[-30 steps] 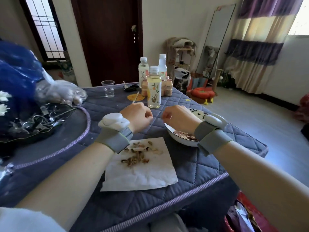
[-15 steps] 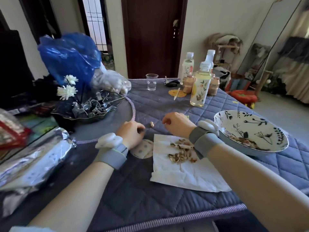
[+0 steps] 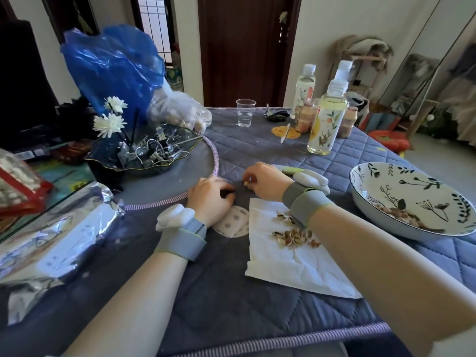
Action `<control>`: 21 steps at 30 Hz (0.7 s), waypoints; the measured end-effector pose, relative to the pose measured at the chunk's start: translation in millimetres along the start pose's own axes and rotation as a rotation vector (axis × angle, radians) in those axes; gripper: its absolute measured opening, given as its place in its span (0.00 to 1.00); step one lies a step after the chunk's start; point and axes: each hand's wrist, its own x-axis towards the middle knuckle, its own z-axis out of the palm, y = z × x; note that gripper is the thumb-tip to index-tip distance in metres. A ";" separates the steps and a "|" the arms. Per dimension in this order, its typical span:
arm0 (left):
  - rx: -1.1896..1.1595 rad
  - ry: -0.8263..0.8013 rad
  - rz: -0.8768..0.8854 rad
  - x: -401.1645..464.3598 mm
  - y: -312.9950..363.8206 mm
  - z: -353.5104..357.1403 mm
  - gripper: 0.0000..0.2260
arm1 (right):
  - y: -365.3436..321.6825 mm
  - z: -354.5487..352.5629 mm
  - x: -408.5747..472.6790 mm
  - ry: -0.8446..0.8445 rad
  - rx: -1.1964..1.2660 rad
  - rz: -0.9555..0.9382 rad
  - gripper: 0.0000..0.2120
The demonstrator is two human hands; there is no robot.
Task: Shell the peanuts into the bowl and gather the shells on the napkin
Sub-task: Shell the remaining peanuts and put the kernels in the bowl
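My right hand pinches a small pale peanut at its fingertips, just beyond the far left corner of the white napkin. My left hand lies close beside it on the quilt with fingers curled; whether it holds anything is hidden. A small heap of brown shells lies on the napkin under my right wrist. The white bowl with a dark plant pattern stands to the right, with shelled peanuts at its bottom. A clear bag of unshelled peanuts sits far left.
A dark dish of metal clips with white flowers and a blue plastic bag stand at the left. Foil packaging lies near left. Bottles and a clear cup stand at the back. A dotted coaster lies under my left hand.
The view swung left and nearer. The peanut that my left hand held out now sits at my right hand's fingertips, and the two hands have come closer together.
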 end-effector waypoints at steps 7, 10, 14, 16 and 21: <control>-0.229 0.078 -0.004 0.1 0.8 -3.2 0.10 | 8.3 -18.7 -35.8 0.258 0.399 0.021 0.06; -0.349 0.128 -0.010 -0.1 17.5 -6.5 0.07 | 16.3 -23.4 -61.5 0.359 0.506 0.001 0.05; -0.474 0.004 0.028 1.0 54.7 -1.9 0.16 | 29.9 -22.6 -84.7 0.399 0.639 0.023 0.06; -0.512 -0.031 0.043 -1.5 66.4 5.0 0.18 | 34.9 -20.1 -90.8 0.408 0.717 0.038 0.05; -0.524 -0.074 0.171 -10.2 78.1 16.9 0.18 | 43.7 -12.8 -101.1 0.413 0.819 0.006 0.09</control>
